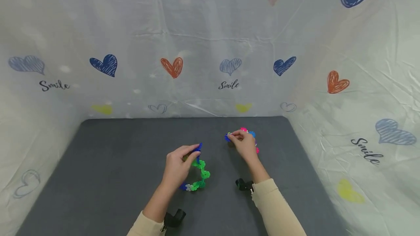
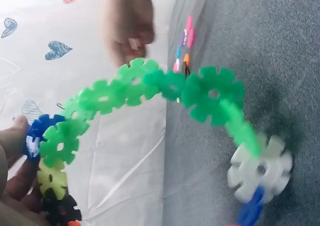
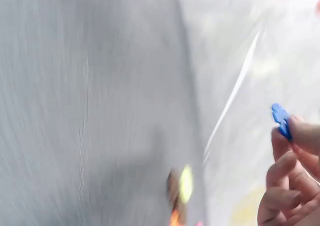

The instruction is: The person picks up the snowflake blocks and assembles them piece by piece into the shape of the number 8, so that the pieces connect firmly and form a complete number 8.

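My left hand (image 1: 178, 165) pinches a dark blue notched disc (image 1: 198, 148) between thumb and fingers. It belongs to a curved chain of interlocking snowflake discs, mostly green ones (image 2: 102, 97). Towards the chain's far end sit a white disc (image 2: 280, 168) and another blue disc (image 2: 251, 208). A yellow disc (image 2: 51, 178) and a black disc (image 2: 62, 211) show close to the left fingers. To the right, my right hand (image 1: 244, 143) is raised over the table and pinches a single blue disc (image 3: 281, 121), seen nearly edge-on in the right wrist view.
Behind and beside the right hand are more discs, among them a pink one (image 1: 243, 129) and a light blue one (image 1: 252, 134). The dark grey table (image 1: 108, 170) ends at a pale curtain (image 1: 197, 46) printed with hearts. Each wrist carries a black camera mount (image 1: 175, 217).
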Action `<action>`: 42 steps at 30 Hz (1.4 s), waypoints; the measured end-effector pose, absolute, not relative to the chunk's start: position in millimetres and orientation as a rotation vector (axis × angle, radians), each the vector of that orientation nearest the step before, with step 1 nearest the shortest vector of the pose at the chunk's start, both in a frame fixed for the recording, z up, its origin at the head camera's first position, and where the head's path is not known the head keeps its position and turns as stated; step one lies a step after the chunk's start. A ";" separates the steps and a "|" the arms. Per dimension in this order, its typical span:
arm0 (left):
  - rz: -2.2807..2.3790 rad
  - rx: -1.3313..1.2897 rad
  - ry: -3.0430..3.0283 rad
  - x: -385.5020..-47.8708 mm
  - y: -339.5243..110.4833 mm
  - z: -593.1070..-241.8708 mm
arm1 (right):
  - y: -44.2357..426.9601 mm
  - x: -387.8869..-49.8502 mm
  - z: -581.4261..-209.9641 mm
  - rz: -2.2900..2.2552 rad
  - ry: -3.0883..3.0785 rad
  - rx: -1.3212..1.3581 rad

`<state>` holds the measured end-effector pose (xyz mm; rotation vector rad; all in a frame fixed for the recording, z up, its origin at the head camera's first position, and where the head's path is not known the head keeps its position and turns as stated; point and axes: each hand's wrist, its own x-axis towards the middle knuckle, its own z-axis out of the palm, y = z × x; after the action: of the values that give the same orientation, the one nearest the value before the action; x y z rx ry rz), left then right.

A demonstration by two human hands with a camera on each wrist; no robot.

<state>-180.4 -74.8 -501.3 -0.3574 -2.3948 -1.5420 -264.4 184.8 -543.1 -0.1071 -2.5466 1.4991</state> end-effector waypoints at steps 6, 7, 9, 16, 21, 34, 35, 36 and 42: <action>-1.158 -0.589 -2.229 -183.4 -74.9 -504.8 | 153.5 -221.5 -513.7 1.694 -2.327 0.134; -1.091 -0.625 -2.201 -183.6 -75.0 -504.9 | 148.8 -214.7 -509.1 1.712 -2.297 0.170; -0.980 -0.689 -2.158 -183.5 -75.1 -503.7 | 140.2 -202.6 -500.8 1.737 -2.246 0.248; -0.694 -0.833 -2.030 -182.1 -73.9 -497.7 | 124.9 -181.6 -489.1 1.696 -2.109 0.490; -0.602 -0.875 -1.979 -181.9 -72.7 -495.7 | 122.3 -171.3 -472.1 1.668 -2.071 0.519; -0.301 -0.970 -1.877 -180.4 -70.3 -495.1 | 148.4 -185.0 -483.6 1.517 -2.037 0.818; -0.287 -0.972 -1.855 -180.7 -69.6 -495.0 | 150.4 -186.2 -487.6 1.507 -2.032 0.825; -0.276 -0.973 -1.835 -180.7 -69.2 -494.8 | 151.5 -186.2 -488.4 1.496 -2.023 0.833; -0.252 -0.970 -1.818 -179.3 -67.5 -495.8 | 153.6 -182.9 -489.1 1.417 -1.977 0.874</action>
<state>-179.3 -67.5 -495.8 -0.9702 -1.8175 -0.2520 -182.9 153.6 -489.1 0.8740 -1.9766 1.4173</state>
